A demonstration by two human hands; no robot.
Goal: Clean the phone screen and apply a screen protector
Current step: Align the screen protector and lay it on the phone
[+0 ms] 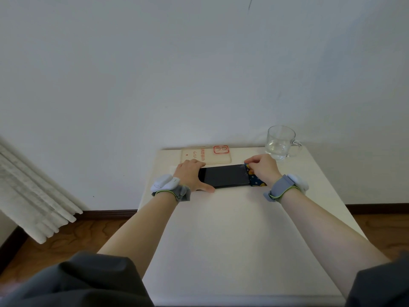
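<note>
A black phone (224,175) lies face up and crosswise on the white table (232,229), towards its far edge. My left hand (191,173) holds the phone's left end, thumb along the near edge and fingers over the far edge. My right hand (262,168) pinches a dark blue cloth (254,179) with small yellow patterns against the phone's right end. A thin white sheet (173,169) peeks out beside my left hand; what it is I cannot tell.
A cream phone case (207,156) with a red camera cut-out lies just behind the phone by the wall. A clear glass mug (280,142) with a little water stands at the far right corner. Curtain and wooden floor are to the left.
</note>
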